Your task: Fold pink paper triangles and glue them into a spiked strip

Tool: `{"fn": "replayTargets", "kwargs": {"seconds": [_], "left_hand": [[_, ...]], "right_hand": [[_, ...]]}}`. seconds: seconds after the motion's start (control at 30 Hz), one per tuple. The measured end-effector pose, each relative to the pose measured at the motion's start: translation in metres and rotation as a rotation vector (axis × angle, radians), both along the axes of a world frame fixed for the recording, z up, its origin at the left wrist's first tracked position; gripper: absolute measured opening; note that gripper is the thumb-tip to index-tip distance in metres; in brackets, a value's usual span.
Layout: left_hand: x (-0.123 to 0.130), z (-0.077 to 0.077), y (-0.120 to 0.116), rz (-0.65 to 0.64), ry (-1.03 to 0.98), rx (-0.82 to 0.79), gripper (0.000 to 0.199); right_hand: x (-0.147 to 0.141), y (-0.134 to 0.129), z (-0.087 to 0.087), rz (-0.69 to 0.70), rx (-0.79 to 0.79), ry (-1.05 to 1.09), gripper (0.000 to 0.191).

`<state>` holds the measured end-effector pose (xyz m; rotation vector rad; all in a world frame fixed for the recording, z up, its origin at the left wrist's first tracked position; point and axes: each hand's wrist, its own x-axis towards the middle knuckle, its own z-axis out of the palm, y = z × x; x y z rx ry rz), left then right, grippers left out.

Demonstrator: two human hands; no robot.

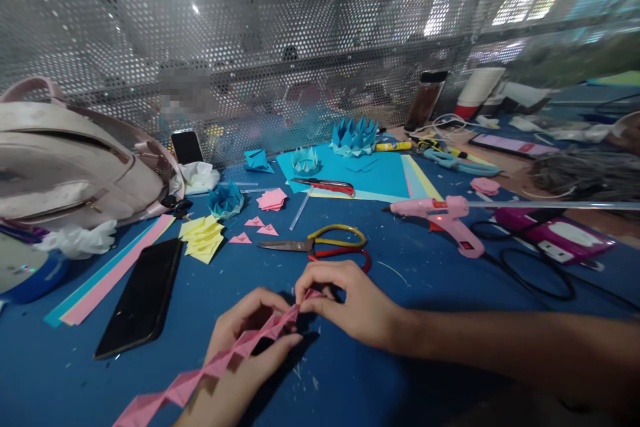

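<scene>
A long chain of folded pink paper triangles (217, 363) runs from the lower left up to my fingers. My left hand (250, 340) is closed around its upper end, and the rest of the chain lies over the wrist. My right hand (345, 300) pinches a pink paper piece (313, 293) at the chain's tip; the join is partly hidden by fingers. Just beyond my hands lie scissors (313, 245) with yellow and red handles. Several loose pink triangles (255, 227) sit behind them, near a stack of pink paper pieces (272, 199).
A pink glue gun (445, 217) with a trailing cord lies at right. Behind are blue paper sheets (380, 180), a red cutter (330, 187) and a blue paper crown (355, 137). At left are a black phone (143, 300), yellow papers (203, 237) and a backpack (75, 160).
</scene>
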<state>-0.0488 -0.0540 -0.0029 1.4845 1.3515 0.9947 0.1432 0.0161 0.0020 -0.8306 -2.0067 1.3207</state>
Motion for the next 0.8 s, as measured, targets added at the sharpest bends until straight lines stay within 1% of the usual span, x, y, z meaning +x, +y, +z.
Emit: {"fn": "replayTargets", "kwargs": {"seconds": [0.03, 0.1, 0.13, 0.27, 0.37, 0.57, 0.7, 0.8], "left_hand": [[0.0001, 0.0006, -0.0004, 0.015, -0.020, -0.028, 0.016], [0.0005, 0.0022, -0.0006, 0.066, -0.060, -0.054, 0.016], [0.0006, 0.0027, -0.0003, 0.095, -0.078, -0.050, 0.015], [0.0003, 0.0015, 0.0025, 0.167, -0.168, -0.031, 0.030], [0.0001, -0.0002, 0.0038, 0.200, -0.208, -0.017, 0.033], [0.0024, 0.0045, 0.0026, 0.227, -0.068, 0.031, 0.030], [0.0056, 0.0082, 0.0012, 0.237, 0.012, 0.043, 0.026], [0.0069, 0.0090, 0.0006, 0.219, 0.003, 0.053, 0.026]], "right_hand": [[0.0001, 0.0011, -0.0002, -0.028, -0.036, -0.002, 0.005], [0.0003, 0.0032, -0.0002, -0.060, -0.090, 0.018, 0.009], [0.0005, 0.0039, 0.0001, -0.062, -0.104, 0.035, 0.011], [0.0010, 0.0043, 0.0014, -0.035, -0.124, 0.080, 0.020], [0.0012, 0.0031, 0.0025, -0.027, -0.121, 0.089, 0.023], [-0.0004, 0.0011, 0.0048, -0.013, -0.117, 0.092, 0.018], [-0.0012, -0.0002, 0.0041, 0.006, -0.065, 0.119, 0.022], [-0.0015, 0.0005, 0.0031, 0.038, -0.028, 0.149, 0.026]]}}
